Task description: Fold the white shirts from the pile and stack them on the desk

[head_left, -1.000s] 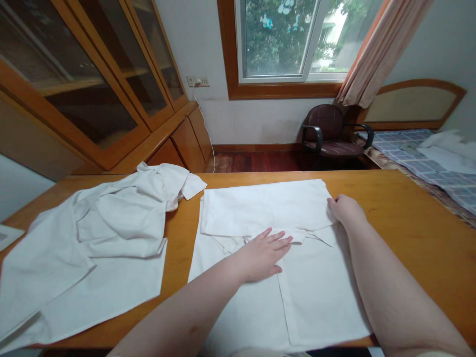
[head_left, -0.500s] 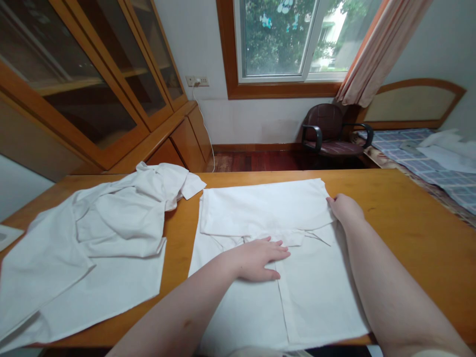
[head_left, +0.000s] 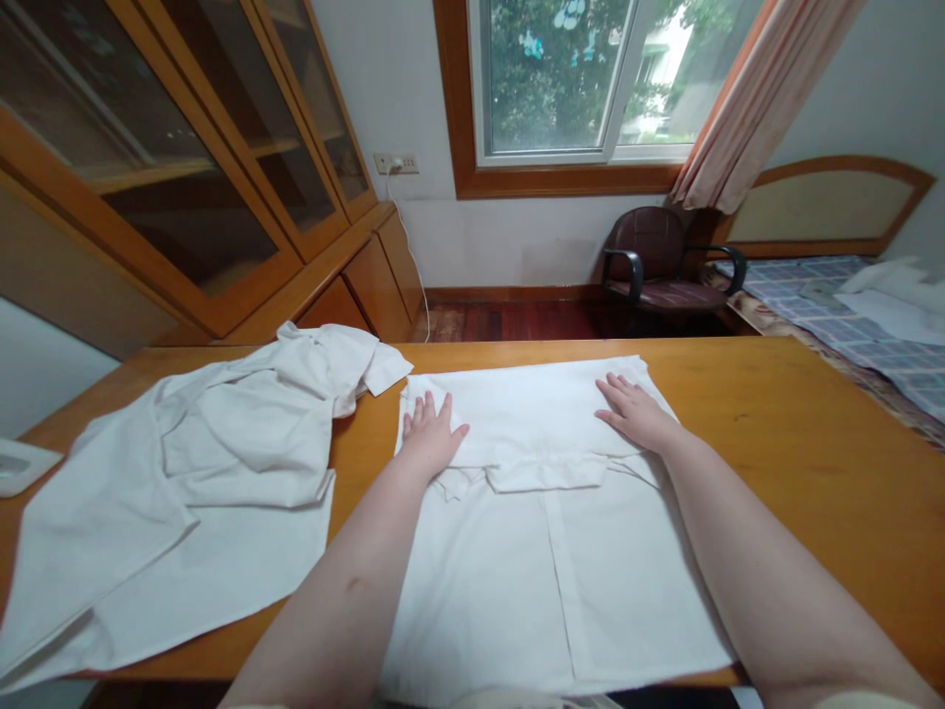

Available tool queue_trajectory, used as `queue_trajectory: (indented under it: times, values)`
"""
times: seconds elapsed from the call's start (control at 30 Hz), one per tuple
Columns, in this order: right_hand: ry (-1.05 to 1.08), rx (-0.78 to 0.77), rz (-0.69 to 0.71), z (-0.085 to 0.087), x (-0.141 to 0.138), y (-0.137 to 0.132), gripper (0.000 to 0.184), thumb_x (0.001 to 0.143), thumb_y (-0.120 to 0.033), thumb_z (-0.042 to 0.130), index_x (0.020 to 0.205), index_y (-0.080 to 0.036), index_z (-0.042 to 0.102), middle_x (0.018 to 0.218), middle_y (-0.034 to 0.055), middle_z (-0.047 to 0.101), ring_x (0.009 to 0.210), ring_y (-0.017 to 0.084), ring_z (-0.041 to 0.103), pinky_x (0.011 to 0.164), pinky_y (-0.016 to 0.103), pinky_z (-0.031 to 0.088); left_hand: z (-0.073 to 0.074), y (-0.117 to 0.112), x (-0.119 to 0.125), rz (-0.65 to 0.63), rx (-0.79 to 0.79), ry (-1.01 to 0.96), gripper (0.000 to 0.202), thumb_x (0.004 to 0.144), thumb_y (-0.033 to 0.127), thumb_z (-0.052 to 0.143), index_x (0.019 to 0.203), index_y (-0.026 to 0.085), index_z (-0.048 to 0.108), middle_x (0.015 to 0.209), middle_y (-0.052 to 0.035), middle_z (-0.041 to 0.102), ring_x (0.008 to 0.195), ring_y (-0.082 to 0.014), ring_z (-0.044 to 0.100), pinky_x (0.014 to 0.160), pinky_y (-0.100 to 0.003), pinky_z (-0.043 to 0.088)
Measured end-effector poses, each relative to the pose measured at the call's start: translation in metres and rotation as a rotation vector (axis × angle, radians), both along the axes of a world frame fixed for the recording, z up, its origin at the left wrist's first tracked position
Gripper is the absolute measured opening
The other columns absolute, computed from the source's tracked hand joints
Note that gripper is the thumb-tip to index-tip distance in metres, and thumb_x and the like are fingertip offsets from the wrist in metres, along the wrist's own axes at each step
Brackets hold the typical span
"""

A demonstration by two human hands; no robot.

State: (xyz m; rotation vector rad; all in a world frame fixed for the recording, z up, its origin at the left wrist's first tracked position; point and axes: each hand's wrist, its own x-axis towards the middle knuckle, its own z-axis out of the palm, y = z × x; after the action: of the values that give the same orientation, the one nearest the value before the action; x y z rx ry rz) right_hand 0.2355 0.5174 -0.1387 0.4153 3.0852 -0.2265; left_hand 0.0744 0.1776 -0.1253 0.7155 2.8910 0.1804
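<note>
A white garment [head_left: 546,571] lies flat on the wooden table [head_left: 797,443] in front of me, its far part folded back over itself. My left hand [head_left: 429,433] rests open, palm down, on the left end of that folded flap. My right hand [head_left: 636,412] lies open and flat on the flap's right end. Both hands press the cloth and hold nothing.
A second white garment [head_left: 184,483] lies crumpled on the left half of the table. A white object [head_left: 19,463] sits at the table's far left edge. Beyond the table stand a glass-fronted cabinet [head_left: 169,167], a dark armchair [head_left: 657,261] under the window, and a bed [head_left: 863,325] at right.
My left hand has moved from the garment's middle up and left onto the folded flap. My right hand let go of the flap's right edge and now lies flat on it.
</note>
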Motion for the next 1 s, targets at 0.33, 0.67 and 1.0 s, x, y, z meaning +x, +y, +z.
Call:
queue_trajectory:
  times: [0.33, 0.67, 1.0]
  values:
    - [-0.065, 0.037, -0.145, -0.002, -0.001, 0.005, 0.067, 0.090, -0.057, 0.029, 0.147, -0.021, 0.025, 0.154, 0.0100, 0.016, 0.141, 0.024, 0.014, 0.112, 0.043, 0.017, -0.011, 0.000, -0.010, 0.046, -0.065, -0.043, 0.082, 0.082, 0.068, 0.033, 0.148, 0.023, 0.017, 0.155, -0.0136, 0.003, 0.139, -0.0392, 0.000, 0.110, -0.051, 0.012]
    - [-0.063, 0.029, -0.229, 0.005, -0.004, -0.001, 0.070, 0.087, -0.062, 0.030, 0.142, -0.019, 0.034, 0.151, 0.0091, 0.027, 0.136, 0.026, 0.027, 0.110, 0.039, 0.023, -0.011, -0.004, -0.021, -0.013, -0.036, 0.056, 0.077, 0.081, 0.069, 0.032, 0.145, 0.026, 0.026, 0.154, -0.0119, 0.018, 0.140, -0.0363, 0.011, 0.109, -0.048, 0.017]
    - [0.088, 0.161, -0.386, -0.001, -0.032, -0.021, 0.064, 0.089, -0.056, 0.033, 0.125, -0.006, 0.049, 0.128, 0.0220, 0.050, 0.121, 0.035, 0.041, 0.102, 0.046, 0.027, -0.009, 0.018, -0.028, 0.207, 0.076, 0.296, 0.046, 0.086, 0.049, 0.040, 0.117, 0.018, 0.055, 0.124, -0.0167, 0.052, 0.118, -0.0340, 0.045, 0.096, -0.047, 0.036]
